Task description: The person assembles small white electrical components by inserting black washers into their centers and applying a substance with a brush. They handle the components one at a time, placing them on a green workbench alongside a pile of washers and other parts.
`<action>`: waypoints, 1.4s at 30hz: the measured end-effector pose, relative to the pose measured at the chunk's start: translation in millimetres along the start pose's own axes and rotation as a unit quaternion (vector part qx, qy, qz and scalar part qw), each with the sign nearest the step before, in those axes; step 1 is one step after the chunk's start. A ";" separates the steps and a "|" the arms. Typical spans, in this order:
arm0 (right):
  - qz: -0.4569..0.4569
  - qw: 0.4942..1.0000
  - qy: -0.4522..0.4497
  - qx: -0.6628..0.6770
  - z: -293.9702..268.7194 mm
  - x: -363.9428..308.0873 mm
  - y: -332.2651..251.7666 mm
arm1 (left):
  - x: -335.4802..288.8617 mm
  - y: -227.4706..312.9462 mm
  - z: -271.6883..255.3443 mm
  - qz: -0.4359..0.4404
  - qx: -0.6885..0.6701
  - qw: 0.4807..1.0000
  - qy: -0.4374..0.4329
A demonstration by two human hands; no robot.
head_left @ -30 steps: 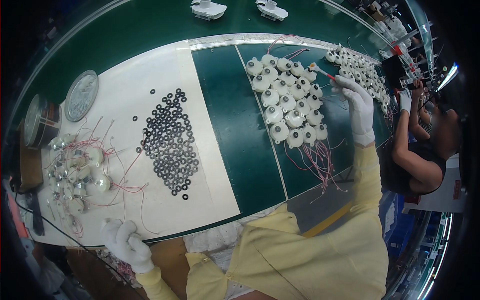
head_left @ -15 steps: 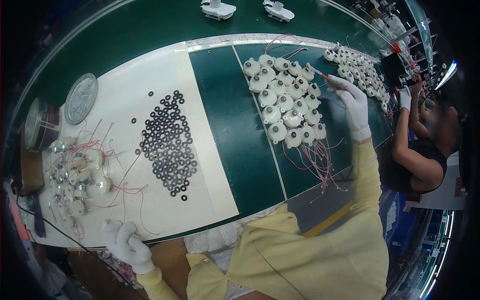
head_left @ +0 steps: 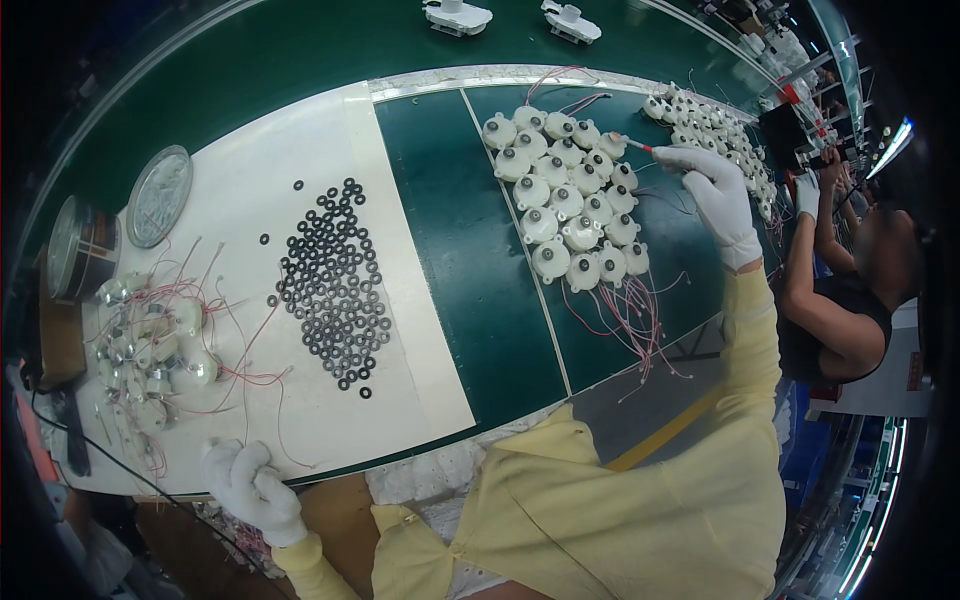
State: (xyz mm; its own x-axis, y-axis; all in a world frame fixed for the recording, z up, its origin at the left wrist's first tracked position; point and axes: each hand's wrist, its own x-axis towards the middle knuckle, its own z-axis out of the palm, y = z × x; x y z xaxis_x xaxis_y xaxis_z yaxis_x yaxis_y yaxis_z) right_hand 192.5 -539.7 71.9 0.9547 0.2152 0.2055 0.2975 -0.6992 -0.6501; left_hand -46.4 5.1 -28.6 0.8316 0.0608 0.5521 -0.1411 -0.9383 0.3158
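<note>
My gloved right hand (head_left: pixel 712 195) is closed on a slim brush (head_left: pixel 640 148) with a red handle, its tip at a white round motor (head_left: pixel 611 146) on the right side of a cluster. These motors (head_left: pixel 566 203) stand packed in rows, each with a dark round piece on top, and pink wires (head_left: pixel 640 325) trail from the near side. At the near left table edge rests my gloved left hand (head_left: pixel 250 488), fingers curled in, with nothing visible in it. Many black rings (head_left: pixel 335 290) lie spread on the white sheet (head_left: pixel 420 350) between my hands.
At left are a tangled heap of wired motors (head_left: pixel 150 350), a round dish (head_left: pixel 161 197) and a tub (head_left: pixel 82 248). More motors (head_left: pixel 715 145) cover the far right. White parts (head_left: pixel 457 17) sit on the green belt (head_left: pixel 300 60). A person (head_left: pixel 840 300) works at right.
My right hand has shifted slightly right and turned, and the brush lies flatter at the motor. The white parts at the back have moved right. My left hand stays put.
</note>
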 end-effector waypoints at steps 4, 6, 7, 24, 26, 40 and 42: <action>-0.018 0.999 0.000 -0.038 -2.6 -1.9 -9.4 | 1.8 1.4 -1.6 0.000 -0.001 1.000 -0.009; -0.016 0.998 -0.001 -0.058 -5.8 -3.0 -9.9 | 1.5 1.7 -1.9 0.001 0.002 1.000 -0.007; -0.016 0.998 -0.001 -0.053 -6.2 -2.4 -9.2 | 0.6 1.2 -1.7 0.001 0.003 1.000 -0.003; -0.055 0.992 -0.012 -0.117 -9.7 -4.4 -24.1 | 1.8 -0.9 -1.2 0.008 -0.010 1.000 -0.007; -0.052 0.994 -0.011 -0.091 -9.7 -10.2 -28.4 | 1.4 -1.3 -1.4 0.008 -0.010 1.000 -0.008; -0.009 0.997 -0.009 0.073 20.1 -20.6 -23.9 | 4.6 3.7 1.0 0.005 0.002 1.000 0.013; -0.007 0.998 -0.021 0.058 19.2 -20.3 -24.2 | 5.0 4.2 0.6 0.002 0.002 1.000 0.009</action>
State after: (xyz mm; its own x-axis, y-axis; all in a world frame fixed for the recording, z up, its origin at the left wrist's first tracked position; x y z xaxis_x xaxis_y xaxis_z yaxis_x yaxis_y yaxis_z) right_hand 166.0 -514.1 69.4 0.9492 0.2536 0.1863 0.3066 -0.6122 -0.7289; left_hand -42.5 1.3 -24.9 0.8211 0.0624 0.5674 -0.1427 -0.9400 0.3099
